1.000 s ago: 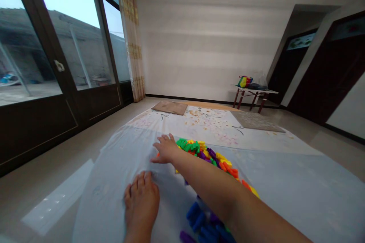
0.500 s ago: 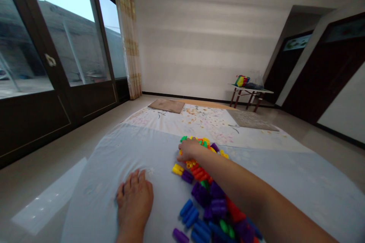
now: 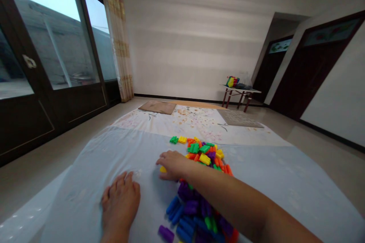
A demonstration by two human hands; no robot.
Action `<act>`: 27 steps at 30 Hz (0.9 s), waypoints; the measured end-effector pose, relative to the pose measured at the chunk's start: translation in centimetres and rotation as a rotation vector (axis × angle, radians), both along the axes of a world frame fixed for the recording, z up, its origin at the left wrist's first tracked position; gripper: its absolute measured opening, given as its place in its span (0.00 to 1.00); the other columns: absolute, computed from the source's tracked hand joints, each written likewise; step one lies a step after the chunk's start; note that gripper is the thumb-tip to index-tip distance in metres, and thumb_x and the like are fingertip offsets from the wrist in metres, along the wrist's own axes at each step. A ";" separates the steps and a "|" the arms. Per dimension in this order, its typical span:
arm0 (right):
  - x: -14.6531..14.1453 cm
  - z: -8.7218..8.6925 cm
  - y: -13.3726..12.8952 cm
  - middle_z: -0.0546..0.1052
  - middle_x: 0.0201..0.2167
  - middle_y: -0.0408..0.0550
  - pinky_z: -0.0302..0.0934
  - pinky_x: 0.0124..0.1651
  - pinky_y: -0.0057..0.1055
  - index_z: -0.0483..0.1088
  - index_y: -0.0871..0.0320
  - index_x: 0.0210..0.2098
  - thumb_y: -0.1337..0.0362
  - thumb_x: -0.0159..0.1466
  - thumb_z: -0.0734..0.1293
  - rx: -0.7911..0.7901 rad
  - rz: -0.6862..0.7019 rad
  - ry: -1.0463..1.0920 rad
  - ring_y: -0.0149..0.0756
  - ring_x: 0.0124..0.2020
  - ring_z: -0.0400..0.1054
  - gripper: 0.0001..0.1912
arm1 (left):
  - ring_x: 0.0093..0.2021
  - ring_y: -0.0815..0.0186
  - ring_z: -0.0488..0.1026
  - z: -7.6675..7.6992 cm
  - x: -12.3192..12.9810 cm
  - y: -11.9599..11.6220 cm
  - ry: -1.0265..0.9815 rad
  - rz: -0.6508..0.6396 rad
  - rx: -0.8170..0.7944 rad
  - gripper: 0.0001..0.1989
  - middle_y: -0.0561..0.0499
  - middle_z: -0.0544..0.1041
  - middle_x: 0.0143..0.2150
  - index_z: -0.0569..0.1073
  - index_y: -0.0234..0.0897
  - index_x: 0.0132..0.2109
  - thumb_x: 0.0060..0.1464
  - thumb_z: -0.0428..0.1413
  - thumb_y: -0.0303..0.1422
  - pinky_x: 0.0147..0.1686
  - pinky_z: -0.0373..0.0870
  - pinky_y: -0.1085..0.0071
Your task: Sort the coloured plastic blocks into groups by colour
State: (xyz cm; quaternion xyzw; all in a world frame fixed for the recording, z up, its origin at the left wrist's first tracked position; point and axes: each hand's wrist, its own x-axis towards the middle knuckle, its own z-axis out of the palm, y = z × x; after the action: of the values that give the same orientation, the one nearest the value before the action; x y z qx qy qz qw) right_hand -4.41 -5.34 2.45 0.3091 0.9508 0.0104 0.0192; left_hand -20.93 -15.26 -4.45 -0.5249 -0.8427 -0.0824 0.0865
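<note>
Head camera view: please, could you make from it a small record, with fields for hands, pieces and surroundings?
left hand: palm down on pale blue cloth
right hand: fingers at a yellow piece; grip unclear
pile: multicoloured pieces, partly hidden by right forearm
apart from pile: purple piece, near side
far side: brown mat, greyish mat
background: small table bearing multicoloured bag
</note>
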 end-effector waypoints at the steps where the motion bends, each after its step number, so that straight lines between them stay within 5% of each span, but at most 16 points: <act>1: -0.5 -0.8 -0.2 0.74 0.48 0.55 0.66 0.44 0.41 0.70 0.56 0.50 0.52 0.58 0.64 -0.014 0.035 -0.020 0.47 0.48 0.69 0.23 | 0.62 0.59 0.60 0.0 0.0 0.0 0.006 0.001 -0.003 0.24 0.44 0.66 0.62 0.66 0.34 0.59 0.59 0.38 0.32 0.61 0.50 0.57; 4: 0.1 -1.7 -0.4 0.76 0.44 0.58 0.65 0.43 0.43 0.73 0.60 0.44 0.58 0.58 0.64 0.020 0.013 -0.124 0.48 0.44 0.71 0.17 | 0.62 0.59 0.60 -0.1 -0.1 0.1 0.013 0.005 -0.020 0.24 0.43 0.65 0.63 0.66 0.34 0.59 0.59 0.38 0.32 0.61 0.49 0.58; 9: 2.5 0.6 1.6 0.79 0.36 0.57 0.63 0.45 0.44 0.77 0.59 0.35 0.58 0.55 0.67 -0.055 -0.169 -0.199 0.50 0.42 0.72 0.13 | 0.61 0.59 0.61 0.0 0.0 0.1 0.016 0.006 -0.025 0.25 0.43 0.66 0.62 0.65 0.33 0.59 0.59 0.38 0.31 0.61 0.49 0.57; 15: -0.2 0.8 7.6 0.68 0.57 0.57 0.55 0.56 0.45 0.67 0.56 0.55 0.59 0.63 0.59 0.023 -0.387 -0.029 0.48 0.60 0.59 0.22 | 0.61 0.59 0.62 -0.3 -0.1 0.0 0.007 0.021 0.009 0.25 0.43 0.66 0.62 0.66 0.34 0.59 0.59 0.38 0.32 0.61 0.49 0.57; 18: -0.3 -0.2 9.5 0.68 0.58 0.56 0.59 0.53 0.45 0.64 0.54 0.57 0.60 0.62 0.60 -0.027 -0.464 -0.070 0.49 0.58 0.61 0.24 | 0.61 0.58 0.62 -0.2 -0.1 0.0 -0.002 0.012 0.002 0.24 0.43 0.66 0.62 0.66 0.34 0.59 0.59 0.38 0.32 0.61 0.49 0.57; 22: 2.1 -0.2 9.4 0.73 0.52 0.54 0.65 0.44 0.39 0.67 0.51 0.55 0.61 0.60 0.63 -0.119 -0.491 -0.168 0.46 0.50 0.70 0.23 | 0.60 0.59 0.62 0.0 0.1 0.0 -0.020 0.016 0.007 0.24 0.43 0.66 0.62 0.66 0.34 0.58 0.59 0.38 0.32 0.61 0.50 0.57; 27: 6.2 2.3 6.3 0.78 0.44 0.57 0.64 0.46 0.42 0.76 0.56 0.43 0.60 0.53 0.69 -0.155 -0.485 -0.294 0.51 0.46 0.71 0.18 | 0.59 0.57 0.63 -0.1 0.1 0.0 -0.020 -0.011 0.049 0.25 0.40 0.67 0.61 0.67 0.32 0.58 0.58 0.37 0.32 0.59 0.51 0.57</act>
State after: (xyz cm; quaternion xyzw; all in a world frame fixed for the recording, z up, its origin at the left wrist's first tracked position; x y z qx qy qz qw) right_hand 1.77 0.92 4.71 0.5201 0.8342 -0.0225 0.1821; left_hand -20.81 -15.28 -4.54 -0.5265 -0.8383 -0.1088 0.0906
